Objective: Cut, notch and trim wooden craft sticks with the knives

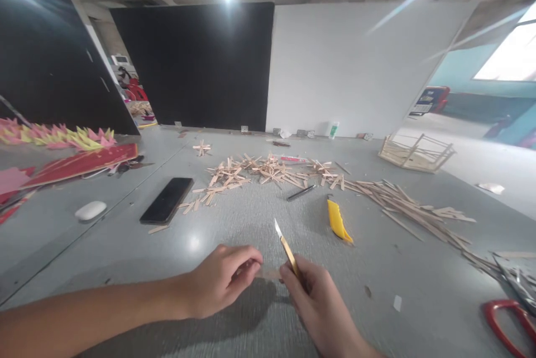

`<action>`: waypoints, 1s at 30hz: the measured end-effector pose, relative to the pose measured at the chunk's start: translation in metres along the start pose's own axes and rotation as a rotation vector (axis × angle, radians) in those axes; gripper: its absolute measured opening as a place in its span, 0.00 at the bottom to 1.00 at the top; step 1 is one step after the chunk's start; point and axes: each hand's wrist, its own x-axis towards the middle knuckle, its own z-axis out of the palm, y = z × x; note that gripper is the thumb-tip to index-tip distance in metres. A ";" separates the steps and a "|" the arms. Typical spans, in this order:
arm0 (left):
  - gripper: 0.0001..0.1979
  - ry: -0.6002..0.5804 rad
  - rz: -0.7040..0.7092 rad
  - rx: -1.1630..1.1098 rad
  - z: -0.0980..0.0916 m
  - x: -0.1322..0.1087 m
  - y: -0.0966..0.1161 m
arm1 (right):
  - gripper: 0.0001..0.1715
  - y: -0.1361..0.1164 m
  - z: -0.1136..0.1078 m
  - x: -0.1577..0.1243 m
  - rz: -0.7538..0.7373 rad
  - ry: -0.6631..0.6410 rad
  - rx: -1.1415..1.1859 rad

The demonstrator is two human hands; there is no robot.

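A craft knife point(290, 253) with a gold handle is gripped in my right hand point(317, 297), its bare blade pointing up and away from me. My left hand point(234, 275) is closed, thumb and fingers pinched together. Between both hands runs a short, thin wooden strip point(271, 274), somewhat blurred; its left end goes into the left fingers and the other reaches my right fingertips. Beyond the hands lies a heap of small flat wooden pieces point(268, 168), some joined in star shapes. A yellow utility knife point(337, 221) rests to the right of the craft knife.
A black phone point(166, 201) and a white rounded case point(91, 211) lie at left. Long wooden strips point(397, 201) spread to the right, near a small wooden frame point(416, 154). Red-handled scissors point(508, 319) sit at near right. A dark pen-like tool point(301, 192) lies before the heap.
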 end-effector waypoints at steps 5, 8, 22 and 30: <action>0.16 -0.047 -0.135 -0.197 0.006 0.004 0.005 | 0.21 -0.003 -0.001 -0.001 -0.020 0.009 -0.016; 0.18 -0.076 -0.213 -0.298 0.007 0.005 0.008 | 0.20 -0.005 0.001 0.000 -0.038 0.027 -0.030; 0.12 -0.125 -0.362 -0.524 0.012 0.008 0.005 | 0.21 -0.003 0.001 -0.002 -0.042 0.015 -0.031; 0.13 -0.195 -0.342 -0.572 0.009 0.008 0.001 | 0.22 0.007 -0.002 -0.003 -0.028 0.024 0.027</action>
